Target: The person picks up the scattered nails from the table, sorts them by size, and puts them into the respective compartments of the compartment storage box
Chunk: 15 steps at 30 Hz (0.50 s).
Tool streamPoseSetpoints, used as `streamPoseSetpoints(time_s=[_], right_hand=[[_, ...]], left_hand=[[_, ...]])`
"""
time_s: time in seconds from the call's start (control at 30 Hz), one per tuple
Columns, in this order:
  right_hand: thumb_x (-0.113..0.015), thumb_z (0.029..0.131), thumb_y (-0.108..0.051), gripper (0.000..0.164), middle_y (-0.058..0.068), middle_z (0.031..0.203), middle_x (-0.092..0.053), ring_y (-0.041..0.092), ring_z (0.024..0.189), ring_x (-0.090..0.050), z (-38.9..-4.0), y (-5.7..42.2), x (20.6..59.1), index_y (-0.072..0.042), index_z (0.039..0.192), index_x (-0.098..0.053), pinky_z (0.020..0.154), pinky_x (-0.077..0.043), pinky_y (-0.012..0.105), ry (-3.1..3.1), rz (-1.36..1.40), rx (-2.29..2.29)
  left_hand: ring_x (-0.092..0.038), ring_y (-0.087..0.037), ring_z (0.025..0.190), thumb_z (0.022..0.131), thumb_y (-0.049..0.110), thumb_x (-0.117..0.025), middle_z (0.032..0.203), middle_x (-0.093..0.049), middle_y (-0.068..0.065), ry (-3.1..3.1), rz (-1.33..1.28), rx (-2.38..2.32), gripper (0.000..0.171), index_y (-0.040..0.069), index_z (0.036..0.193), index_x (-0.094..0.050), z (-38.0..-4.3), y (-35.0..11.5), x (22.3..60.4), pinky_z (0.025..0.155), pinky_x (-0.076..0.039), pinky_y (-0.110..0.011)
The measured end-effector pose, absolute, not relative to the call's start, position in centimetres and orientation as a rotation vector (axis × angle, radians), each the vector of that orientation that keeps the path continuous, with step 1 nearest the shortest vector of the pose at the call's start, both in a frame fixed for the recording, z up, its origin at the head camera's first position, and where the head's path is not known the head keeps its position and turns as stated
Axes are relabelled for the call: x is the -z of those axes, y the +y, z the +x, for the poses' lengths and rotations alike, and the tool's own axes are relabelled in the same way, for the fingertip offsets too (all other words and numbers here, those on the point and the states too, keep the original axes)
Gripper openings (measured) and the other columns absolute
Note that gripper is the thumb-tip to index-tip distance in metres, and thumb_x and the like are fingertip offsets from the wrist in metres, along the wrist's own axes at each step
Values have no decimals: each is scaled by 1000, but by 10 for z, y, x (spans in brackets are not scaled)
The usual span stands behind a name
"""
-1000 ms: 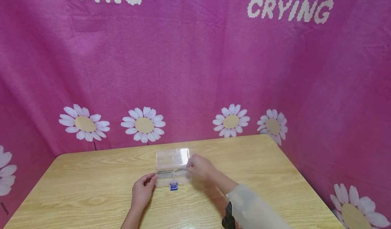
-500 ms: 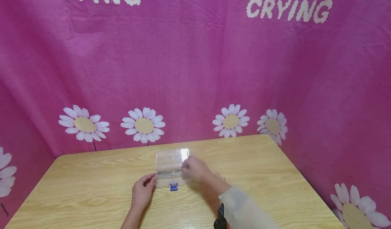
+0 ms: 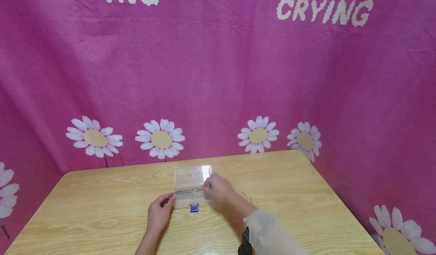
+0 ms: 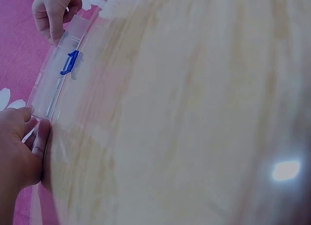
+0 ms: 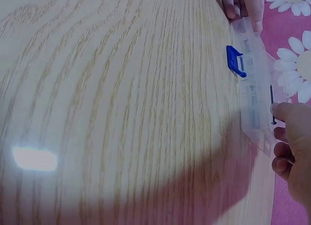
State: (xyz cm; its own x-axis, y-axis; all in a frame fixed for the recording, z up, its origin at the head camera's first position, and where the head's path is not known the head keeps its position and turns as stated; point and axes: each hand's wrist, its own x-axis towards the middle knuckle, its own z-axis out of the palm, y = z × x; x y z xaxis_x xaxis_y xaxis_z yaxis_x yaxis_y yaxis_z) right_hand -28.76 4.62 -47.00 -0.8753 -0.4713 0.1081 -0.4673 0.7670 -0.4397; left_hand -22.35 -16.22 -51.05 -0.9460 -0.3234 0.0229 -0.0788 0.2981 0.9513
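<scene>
A clear plastic box sits on the table with its lid raised at the back and a blue latch at the front. Thin metal pieces lie inside it. My left hand grips the box's left end between thumb and fingers, as the left wrist view also shows. Over the right compartment, my right hand pinches a dark nail between thumb and forefinger. The nail's head points down in the right wrist view. The right hand hides part of the box's right side.
Two thin nails lie on the wooden table, right of the box near the right forearm. A pink cloth with printed daisies hangs behind and beside the table. A black strap device is on the right wrist.
My right hand has moved slightly left over the box since a second ago, and the two nails on the table have come into view beside the forearm. My left hand stays put.
</scene>
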Motion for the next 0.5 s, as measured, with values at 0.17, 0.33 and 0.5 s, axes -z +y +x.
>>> streamPoseSetpoints(time_s=[0.17,0.33,0.5], right_hand=[[-60,89,-24,18,-1,90,-56,9,80,-51,-289,47,470,-12,95,-71,68,-46,20,2965,-783,701],[-59,90,-25,18,-1,91,-56,9,79,-51,-289,47,471,-12,95,-71,67,-46,20,2964,-763,700],[-59,90,-24,18,0,93,-55,9,80,-51,-289,47,472,-12,95,-71,68,-46,20,2971,-751,705]], left_hand=[[-55,-3,62,89,21,-64,84,-68,-9,-2357,376,1704,33,-4,112,-65,-224,-163,511,56,-49,-15],[-55,-3,59,88,20,-65,78,-67,-7,-2308,330,1699,31,-5,107,-66,-223,-162,514,54,-49,-16],[-55,-4,59,87,19,-65,74,-65,-3,-2300,324,1695,29,-4,105,-67,-224,-162,516,53,-48,-16]])
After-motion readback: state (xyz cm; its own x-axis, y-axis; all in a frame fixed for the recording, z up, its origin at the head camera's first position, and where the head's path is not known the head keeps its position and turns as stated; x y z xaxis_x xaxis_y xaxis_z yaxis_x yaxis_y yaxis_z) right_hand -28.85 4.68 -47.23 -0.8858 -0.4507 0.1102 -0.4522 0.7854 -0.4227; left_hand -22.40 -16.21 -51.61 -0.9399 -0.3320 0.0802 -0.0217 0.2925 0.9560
